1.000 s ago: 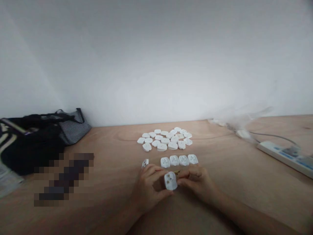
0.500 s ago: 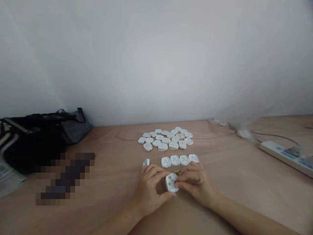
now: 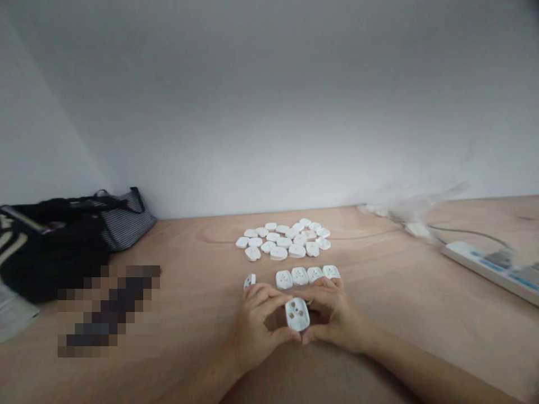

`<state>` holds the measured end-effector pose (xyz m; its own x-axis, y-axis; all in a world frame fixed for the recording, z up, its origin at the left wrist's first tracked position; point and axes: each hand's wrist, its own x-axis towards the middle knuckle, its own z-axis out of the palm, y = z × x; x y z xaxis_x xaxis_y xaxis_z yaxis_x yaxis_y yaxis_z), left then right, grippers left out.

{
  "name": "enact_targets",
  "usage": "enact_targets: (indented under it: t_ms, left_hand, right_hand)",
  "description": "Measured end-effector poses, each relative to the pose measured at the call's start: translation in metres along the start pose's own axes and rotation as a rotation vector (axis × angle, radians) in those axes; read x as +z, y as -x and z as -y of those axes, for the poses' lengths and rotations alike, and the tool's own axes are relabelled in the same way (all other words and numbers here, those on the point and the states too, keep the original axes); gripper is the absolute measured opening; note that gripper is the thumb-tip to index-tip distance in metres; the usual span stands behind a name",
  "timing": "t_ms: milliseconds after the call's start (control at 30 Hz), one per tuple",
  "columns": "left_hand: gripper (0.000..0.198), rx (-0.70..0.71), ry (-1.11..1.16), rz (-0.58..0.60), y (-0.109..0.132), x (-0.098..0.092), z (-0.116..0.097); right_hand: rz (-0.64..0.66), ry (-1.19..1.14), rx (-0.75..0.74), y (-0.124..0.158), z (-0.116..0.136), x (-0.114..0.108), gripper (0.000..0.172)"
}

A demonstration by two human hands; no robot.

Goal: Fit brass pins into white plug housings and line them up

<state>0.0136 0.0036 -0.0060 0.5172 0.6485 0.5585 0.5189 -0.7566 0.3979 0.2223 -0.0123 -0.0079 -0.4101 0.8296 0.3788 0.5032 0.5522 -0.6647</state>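
Observation:
A white plug housing (image 3: 297,315) with brass-coloured parts inside faces me near the table's front. My left hand (image 3: 263,317) grips its left side between thumb and fingers. From the other side, my right hand (image 3: 332,314) holds its right edge, the thumb low by the bottom corner. Small brass pieces (image 3: 309,303) show partly behind the right fingers. Just beyond the hands lies a row of several white housings (image 3: 300,276), the rightmost partly behind my right fingertips. Another white piece (image 3: 250,280) stands on its side beyond my left fingers.
Several white plug parts (image 3: 284,242) lie in a cluster farther back on the wooden table (image 3: 189,314). A black bag (image 3: 54,247) is at left, near a pixelated dark object (image 3: 112,308). A power strip (image 3: 488,266) and clear plastic (image 3: 412,210) are at right.
My right fingers have moved from the housing's inner face to its right edge, and the thumb has dropped to the lower corner. The brass-coloured parts inside now show more fully.

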Motion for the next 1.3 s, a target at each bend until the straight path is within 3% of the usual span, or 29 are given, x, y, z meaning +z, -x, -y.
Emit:
enact_targets:
  t_ms: [133, 200, 267, 333, 400, 500, 667, 833, 967, 1067, 1133, 1233, 1300]
  left_hand:
    - [0.06, 0.011, -0.01, 0.003, -0.002, -0.004, 0.004]
    - [0.076, -0.018, -0.012, -0.001, -0.005, -0.013, 0.015]
    - [0.073, -0.09, -0.01, 0.001, -0.007, -0.027, 0.033]
    - [0.067, -0.173, 0.014, 0.065, -0.008, -0.039, 0.054]
    - [0.068, -0.278, 0.087, 0.121, -0.006, -0.048, 0.072]
    - [0.069, -0.335, 0.238, 0.196, -0.003, -0.05, 0.085]
    - [0.063, -0.38, 0.356, 0.192, -0.003, -0.045, 0.083]
    - [0.06, -0.375, 0.401, 0.19, -0.001, -0.047, 0.085]
    - [0.061, -0.365, 0.405, 0.197, 0.0, -0.047, 0.089]
    - [0.063, -0.37, 0.32, 0.191, -0.001, -0.049, 0.086]
    - [0.064, -0.316, 0.181, 0.112, -0.004, -0.051, 0.081]
    - [0.039, -0.146, -0.032, -0.067, -0.006, -0.049, 0.065]
    - [0.009, -0.027, -0.076, -0.071, -0.005, -0.043, 0.05]
  right_hand:
    - [-0.035, -0.146, 0.065, 0.0, -0.002, 0.006, 0.048]
    - [-0.072, -0.172, 0.096, -0.002, -0.005, 0.006, 0.046]
    - [-0.135, -0.165, 0.146, -0.007, -0.007, 0.004, 0.046]
    - [-0.177, -0.112, 0.182, -0.019, -0.007, 0.002, 0.044]
    - [-0.123, 0.018, 0.159, -0.034, -0.005, 0.001, 0.038]
    - [-0.104, 0.172, 0.144, -0.058, 0.0, 0.006, 0.035]
    - [-0.02, 0.267, 0.123, -0.084, 0.006, 0.028, 0.038]
    - [0.057, 0.349, 0.109, -0.092, 0.01, 0.042, 0.041]
    - [0.075, 0.406, 0.106, -0.09, 0.003, 0.031, 0.067]
    - [0.089, 0.45, 0.115, -0.085, -0.008, 0.017, 0.057]
    - [0.101, 0.474, 0.119, -0.082, -0.014, 0.011, 0.048]
    - [0.106, 0.488, 0.115, -0.08, -0.019, 0.008, 0.042]
    - [0.097, 0.485, 0.106, -0.08, -0.019, 0.009, 0.043]
